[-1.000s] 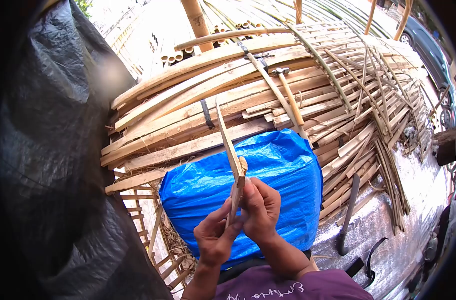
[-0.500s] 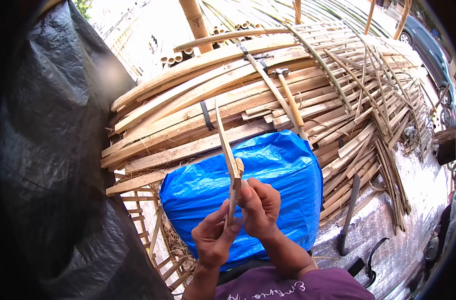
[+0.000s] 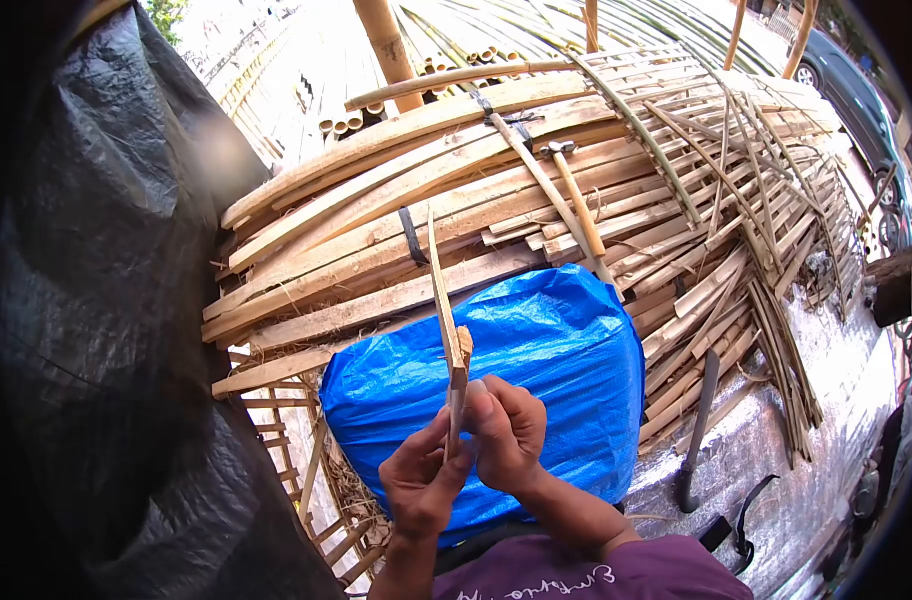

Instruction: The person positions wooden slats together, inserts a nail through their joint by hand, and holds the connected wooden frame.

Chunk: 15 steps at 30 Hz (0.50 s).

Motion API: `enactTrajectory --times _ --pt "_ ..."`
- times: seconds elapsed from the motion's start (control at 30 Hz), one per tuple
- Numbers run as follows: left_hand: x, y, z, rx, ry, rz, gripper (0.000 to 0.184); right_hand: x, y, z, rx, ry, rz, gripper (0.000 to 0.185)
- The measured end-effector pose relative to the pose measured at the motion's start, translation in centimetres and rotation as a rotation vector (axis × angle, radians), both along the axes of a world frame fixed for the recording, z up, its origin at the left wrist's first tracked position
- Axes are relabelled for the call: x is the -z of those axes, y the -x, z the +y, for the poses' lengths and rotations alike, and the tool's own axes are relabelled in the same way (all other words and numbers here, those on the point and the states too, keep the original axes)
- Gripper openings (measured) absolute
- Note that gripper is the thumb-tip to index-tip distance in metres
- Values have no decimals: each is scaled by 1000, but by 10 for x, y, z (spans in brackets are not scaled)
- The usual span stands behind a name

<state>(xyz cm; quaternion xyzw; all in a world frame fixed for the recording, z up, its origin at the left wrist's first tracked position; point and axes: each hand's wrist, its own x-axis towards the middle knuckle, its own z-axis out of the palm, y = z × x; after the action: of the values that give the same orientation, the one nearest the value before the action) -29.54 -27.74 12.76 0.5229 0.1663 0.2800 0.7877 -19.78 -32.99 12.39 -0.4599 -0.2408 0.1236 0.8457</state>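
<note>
A long, pointed wooden piece (image 3: pixel 442 300) stands out away from me over the blue tarp-covered bundle (image 3: pixel 546 370). Near its middle, a pale chunk of wood (image 3: pixel 464 343) sticks out on the right side. My left hand (image 3: pixel 422 480) grips the lower end between thumb and fingers. Against the right side of the same piece, just above the left hand, my right hand (image 3: pixel 506 432) is closed with its thumb and fingers pinched together. Whether it holds anything small between them is hidden.
Stacked wooden slats (image 3: pixel 376 240) spread beyond the bundle, with a hammer (image 3: pixel 579 200) on them. A curved blade (image 3: pixel 701 425) lies at the right on a silvery sheet (image 3: pixel 826 480). Black sheeting (image 3: pixel 136 330) hangs at the left.
The wooden piece and both hands have shifted slightly left, and the right hand has moved a little down toward me. The grip of the left hand looks the same.
</note>
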Motion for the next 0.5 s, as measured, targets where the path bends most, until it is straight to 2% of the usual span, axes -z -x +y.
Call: enactTrajectory --times 0.1,0.3,0.4,0.5 --pt "-1 0 -4 -24 -5 57 45 -10 -11 -2 28 20 -57 30" --pt "2 1 -1 15 4 -1 45 1 -4 -2 -43 -14 -57 29" --pt "0 0 -5 -34 -29 107 45 2 -1 -3 -23 -14 -3 30" --pt "-1 1 -3 -7 14 46 44 -6 -10 -3 -8 -8 -22 30"
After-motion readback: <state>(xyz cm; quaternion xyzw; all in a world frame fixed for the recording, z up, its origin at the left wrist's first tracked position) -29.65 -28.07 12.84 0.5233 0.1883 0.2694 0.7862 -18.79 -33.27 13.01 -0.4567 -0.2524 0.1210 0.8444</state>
